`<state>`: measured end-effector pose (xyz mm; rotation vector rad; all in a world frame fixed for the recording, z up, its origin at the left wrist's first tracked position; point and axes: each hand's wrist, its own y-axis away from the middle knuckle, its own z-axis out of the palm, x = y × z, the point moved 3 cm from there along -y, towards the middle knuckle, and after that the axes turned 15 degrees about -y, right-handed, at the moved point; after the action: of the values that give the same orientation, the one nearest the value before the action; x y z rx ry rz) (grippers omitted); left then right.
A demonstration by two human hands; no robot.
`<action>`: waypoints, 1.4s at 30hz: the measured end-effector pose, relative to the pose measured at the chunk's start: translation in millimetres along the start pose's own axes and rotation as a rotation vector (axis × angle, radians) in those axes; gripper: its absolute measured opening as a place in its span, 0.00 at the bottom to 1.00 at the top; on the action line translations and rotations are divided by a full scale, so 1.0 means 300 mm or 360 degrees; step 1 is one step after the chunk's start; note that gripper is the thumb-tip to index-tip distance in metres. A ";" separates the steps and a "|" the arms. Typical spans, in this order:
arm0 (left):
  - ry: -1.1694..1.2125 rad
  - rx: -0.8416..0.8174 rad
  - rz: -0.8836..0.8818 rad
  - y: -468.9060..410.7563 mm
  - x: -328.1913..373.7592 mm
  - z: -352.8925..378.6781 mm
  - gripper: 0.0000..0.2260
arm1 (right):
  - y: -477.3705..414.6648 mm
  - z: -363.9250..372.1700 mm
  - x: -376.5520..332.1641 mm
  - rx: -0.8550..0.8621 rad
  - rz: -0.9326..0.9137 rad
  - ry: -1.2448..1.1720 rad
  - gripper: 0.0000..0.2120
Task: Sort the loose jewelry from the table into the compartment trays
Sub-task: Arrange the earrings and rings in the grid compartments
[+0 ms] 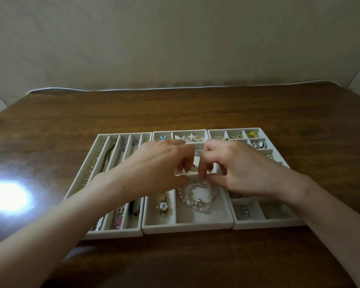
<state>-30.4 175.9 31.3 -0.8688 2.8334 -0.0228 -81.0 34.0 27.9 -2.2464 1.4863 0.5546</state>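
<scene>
Head view | left hand (154, 167) and right hand (237, 169) fingers pinching pearl bracelet (195, 196) in middle tray (187, 225) | no loose jewelry visible on tabletop (195, 113); sorting seems nearly done

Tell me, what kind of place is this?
Probably a room at home, set up as a simple work spot. A brown wooden table stands against a plain pale wall, and three white compartment trays of jewelry sit on it, with both hands over the middle one.
</scene>
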 end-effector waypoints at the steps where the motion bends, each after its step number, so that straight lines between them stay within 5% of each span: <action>1: 0.0069 0.0002 0.0039 0.000 -0.008 -0.004 0.03 | 0.004 -0.007 0.004 -0.0014 0.0004 -0.0003 0.07; 8: 0.0204 -0.0154 0.0603 0.021 0.003 0.018 0.16 | 0.013 -0.009 0.012 -0.0336 -0.0187 -0.0046 0.18; 13: 0.0111 -0.0056 0.0560 0.060 -0.019 0.042 0.16 | 0.017 -0.007 0.009 -0.0483 -0.0117 -0.0062 0.18; 19: 0.0198 -0.0014 0.0538 0.076 -0.024 0.048 0.17 | 0.004 0.022 0.006 -0.0340 -0.0161 0.0000 0.03; 26: 0.0182 0.0077 0.0541 0.075 -0.039 0.055 0.18 | -0.007 0.068 -0.010 -0.0342 -0.0148 0.0015 0.09; 36: 0.0245 0.0079 0.0527 0.073 -0.042 0.061 0.18 | 0.015 0.013 -0.010 -0.0518 0.0025 -0.0449 0.02; 42: 0.0318 0.0031 0.0592 0.074 -0.028 0.065 0.19 | 0.015 -0.014 0.028 -0.0356 -0.0050 -0.0339 0.17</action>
<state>-32.4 199.7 12.1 -0.3407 3.1285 -0.0920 -81.6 23.8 26.6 -2.2846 1.3368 0.9601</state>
